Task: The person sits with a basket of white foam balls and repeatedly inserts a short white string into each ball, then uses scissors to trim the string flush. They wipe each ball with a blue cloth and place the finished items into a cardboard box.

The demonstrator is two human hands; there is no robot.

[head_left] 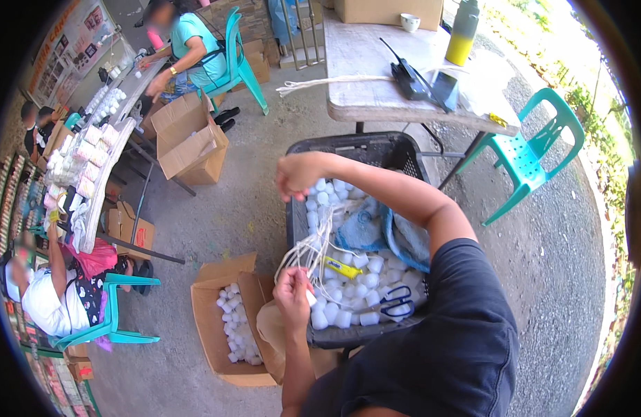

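A bundle of thin white strings (319, 240) loops over a black plastic crate (348, 339). My left hand (291, 295), at the crate's near left edge, is closed on these strings. A small white cylinder (311, 298) shows at its fingertips. Above the crate's far left side my right hand (300, 175) is raised with curled fingers; anything in them is hidden. Many small white candle-like cylinders (343, 319) fill the crate. On them lie dark-handled scissors (397, 306), a long yellow object (342, 267) and a blue-and-white sack (362, 228).
Left of the crate, an open cardboard box (206, 326) holds more cylinders. Beyond the crate stands a table (362, 66) with a radio (409, 80) and a bottle (463, 35). A green chair (536, 146) is at right. Co-workers sit along a long table (105, 187) at left.
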